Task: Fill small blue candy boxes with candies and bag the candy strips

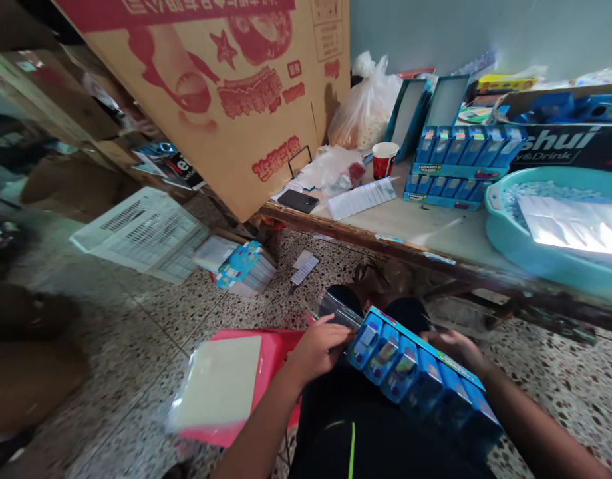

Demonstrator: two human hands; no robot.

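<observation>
A blue display box point(420, 336) packed with a row of small blue packs point(400, 369) lies tilted across my lap. My left hand point(323, 346) is closed at its left end, gripping a clear plastic bag point(338, 309) that sticks out beyond the fingers. How far the bag reaches round the box is hard to make out. My right hand point(458, 351) grips the far side of the box near its right end, with some fingers hidden behind it.
Left of my lap, a red stool point(271, 362) bears a stack of clear bags point(223, 382). Ahead, the bench point(436, 229) carries stacked display boxes point(458, 156), a paper cup point(384, 159), a phone point(298, 200) and a turquoise basin point(525, 249). A large carton point(266, 86) leans there.
</observation>
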